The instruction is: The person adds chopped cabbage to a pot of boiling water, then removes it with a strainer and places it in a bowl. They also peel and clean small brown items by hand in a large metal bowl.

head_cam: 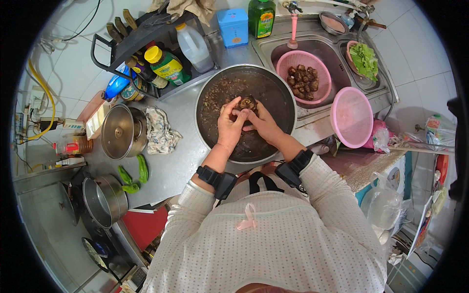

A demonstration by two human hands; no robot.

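Over a large round metal basin (pixel 273 146) of murky brown water, my left hand (pixel 231 122) and my right hand (pixel 263 121) hold a brown, rough-skinned root vegetable (pixel 247 103) between them. Both thumbs lie against its near side. Brown bits of peel or dirt (pixel 220 97) float at the basin's far left. Several similar brown pieces (pixel 303 82) lie in a pink plastic colander (pixel 324 69) in the steel sink. What lies deeper in the water cannot be made out.
A second pink colander (pixel 351 117) stands at the basin's right. Leafy greens (pixel 362 60) sit in a small basket beyond. On the left are a patterned cloth (pixel 161 130), green peppers (pixel 143 168), lidded pot (pixel 118 132) and a bottle rack (pixel 139 40) with knives.
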